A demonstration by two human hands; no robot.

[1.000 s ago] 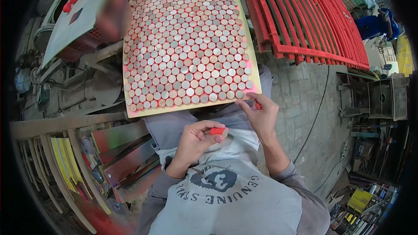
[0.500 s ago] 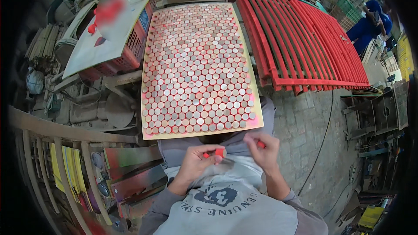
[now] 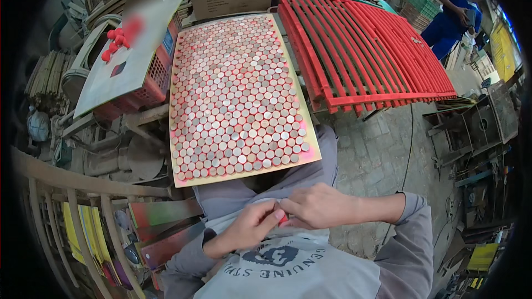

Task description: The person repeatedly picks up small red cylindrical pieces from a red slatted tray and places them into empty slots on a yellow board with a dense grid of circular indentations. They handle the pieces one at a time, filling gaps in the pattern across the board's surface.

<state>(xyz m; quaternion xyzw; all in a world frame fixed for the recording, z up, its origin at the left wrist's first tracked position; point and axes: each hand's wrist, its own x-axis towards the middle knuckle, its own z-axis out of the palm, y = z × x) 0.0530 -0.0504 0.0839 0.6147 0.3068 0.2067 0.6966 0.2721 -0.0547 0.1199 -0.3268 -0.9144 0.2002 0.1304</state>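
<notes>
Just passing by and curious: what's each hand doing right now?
Left hand: closed, pinching a small red piece.
Right hand: closed on the same red piece.

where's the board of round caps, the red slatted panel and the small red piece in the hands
board of round caps (image 3: 238, 94), head view, middle
red slatted panel (image 3: 366, 47), head view, centre slats
small red piece (image 3: 283, 220), head view, visible tip

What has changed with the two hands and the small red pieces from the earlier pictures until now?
The right hand came down from the lower edge of the board of round discs toward the lap and met the left hand. Earlier each hand held its own small red piece; now both pinch one visible small red piece between them. The board and the red slatted panel lie as before.
</notes>
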